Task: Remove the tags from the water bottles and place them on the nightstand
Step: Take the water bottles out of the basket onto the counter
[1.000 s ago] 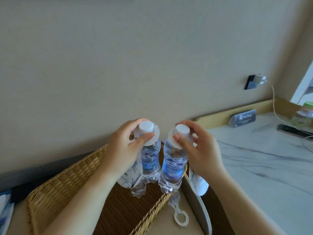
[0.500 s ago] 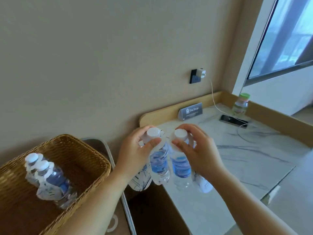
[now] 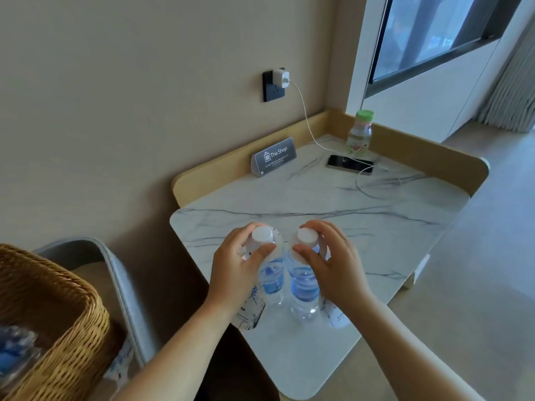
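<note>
Two bottles are in your grip, one per hand, both upright over the near edge of the nightstand [image 3: 333, 204]. Your left hand [image 3: 236, 273] is wrapped around the neck of the left water bottle [image 3: 270, 277], thumb pressed just under its white cap, and your right hand [image 3: 335, 270] holds the right water bottle [image 3: 304, 287] the same way. The two bottles stand just beside each other, nearly touching; you cannot tell whether their bases rest on the marble top or hang just above it. Each still wears its paper tag: the left tag [image 3: 250, 309] hangs below your left palm, and the right tag [image 3: 335, 314] shows under your right wrist. Farther back on the nightstand lie a phone [image 3: 348, 164] joined to a white cable [image 3: 307, 123] that runs up to a charger [image 3: 281, 78] in the wall socket, a green-capped bottle [image 3: 359, 133] in the corner just beyond it, and a small sign [image 3: 273, 156] against the raised back rim. At your left sits a wicker basket [image 3: 58, 319] with blurred bottles inside, next to a grey chair back [image 3: 115, 273].
</note>
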